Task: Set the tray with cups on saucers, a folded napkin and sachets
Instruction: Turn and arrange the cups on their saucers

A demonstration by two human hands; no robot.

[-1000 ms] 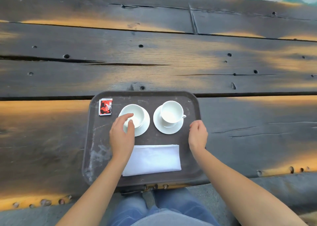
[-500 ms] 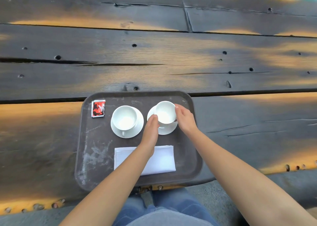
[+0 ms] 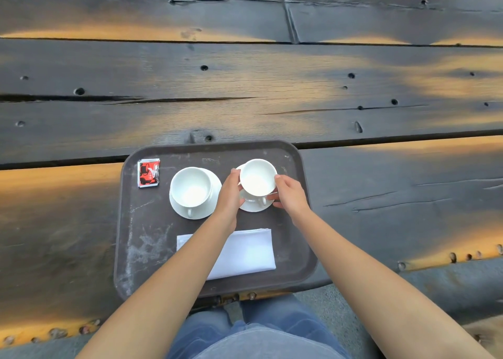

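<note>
Wooden desk [image 3: 245, 86], tray [image 3: 147, 222] lower centre: left grip [image 3: 231, 192] and right grip [image 3: 290, 195] clasp the right cup [image 3: 257, 178] between them, over its saucer [image 3: 253, 208].

We see dim, soft daylight, with warm orange patches across the dark wooden table [image 3: 245, 91]. Glare washes out the inside of the right cup [image 3: 257, 178], and plank lines bow toward the wide-angle edges.

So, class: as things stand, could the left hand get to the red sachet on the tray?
Probably yes, once freed: the left hand holds the right cup, and the left cup stands between it and the sachet, so it would reach over or round.
</note>
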